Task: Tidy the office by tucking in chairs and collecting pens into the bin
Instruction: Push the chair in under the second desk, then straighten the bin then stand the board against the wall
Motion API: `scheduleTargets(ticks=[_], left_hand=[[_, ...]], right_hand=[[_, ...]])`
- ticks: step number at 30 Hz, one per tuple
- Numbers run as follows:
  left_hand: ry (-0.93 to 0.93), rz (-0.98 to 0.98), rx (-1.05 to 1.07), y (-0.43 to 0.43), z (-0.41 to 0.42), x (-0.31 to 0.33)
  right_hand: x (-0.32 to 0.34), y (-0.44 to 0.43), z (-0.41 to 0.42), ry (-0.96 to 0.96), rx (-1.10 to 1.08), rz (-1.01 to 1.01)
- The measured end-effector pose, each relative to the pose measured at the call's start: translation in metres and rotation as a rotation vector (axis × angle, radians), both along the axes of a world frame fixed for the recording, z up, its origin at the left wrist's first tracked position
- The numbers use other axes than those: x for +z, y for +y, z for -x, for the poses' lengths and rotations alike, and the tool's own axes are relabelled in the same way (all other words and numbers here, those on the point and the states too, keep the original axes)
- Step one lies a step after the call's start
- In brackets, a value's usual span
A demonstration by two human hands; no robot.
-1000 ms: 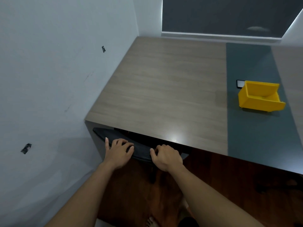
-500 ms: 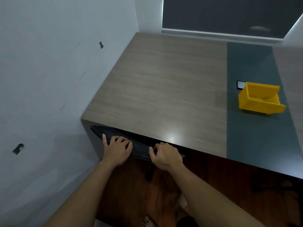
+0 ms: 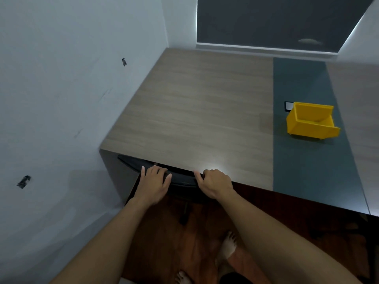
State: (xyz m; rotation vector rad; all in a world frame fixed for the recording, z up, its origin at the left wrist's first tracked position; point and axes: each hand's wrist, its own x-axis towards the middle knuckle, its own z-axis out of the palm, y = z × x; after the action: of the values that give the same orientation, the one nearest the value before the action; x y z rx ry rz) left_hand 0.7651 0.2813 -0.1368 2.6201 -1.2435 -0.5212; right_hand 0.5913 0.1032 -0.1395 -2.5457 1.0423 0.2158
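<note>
Wood-look and flat, the big brown desk top (image 3: 194,111) fills the space past the fingers, with a dark green strip (image 3: 303,160) running down it off to the right of them. The pale wall (image 3: 61,99) stands to the left of the fingers. The dark red-brown wood floor (image 3: 164,238) lies under the hands, and bare toes show on it.

The black chair back (image 3: 180,179) sits right under the fingers, and most of the chair is tucked beneath the desk edge. The left hand (image 3: 152,186) lies flat on the top of the chair back, fingers spread and a bit bent, not closed around it. The right hand (image 3: 216,182) is curled tight, gripping the top edge of the chair back just beside the desk edge.

The yellow plastic bin (image 3: 310,124) stands on the green strip, well away to the right and past the fingers. A small black and white card (image 3: 288,105) lies flat just behind the bin.
</note>
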Motion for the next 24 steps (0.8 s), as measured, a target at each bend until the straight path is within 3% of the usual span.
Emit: scheduleTargets(ticks=[7, 14, 24], left_hand=[[0.127, 0.165, -0.136, -0.033, 0.046, 0.025], [0.158, 0.197, -0.329, -0.088, 0.124, 0.037], [0.177, 0.174, -0.395, -0.170, 0.239, 0.017]], right_hand=[[0.013, -0.042, 0.087, -0.092, -0.223, -0.065], [0.022, -0.075, 0.204, -0.107, -0.417, -0.084], [0.013, -0.149, 0.366, -0.088, -0.476, -0.132]])
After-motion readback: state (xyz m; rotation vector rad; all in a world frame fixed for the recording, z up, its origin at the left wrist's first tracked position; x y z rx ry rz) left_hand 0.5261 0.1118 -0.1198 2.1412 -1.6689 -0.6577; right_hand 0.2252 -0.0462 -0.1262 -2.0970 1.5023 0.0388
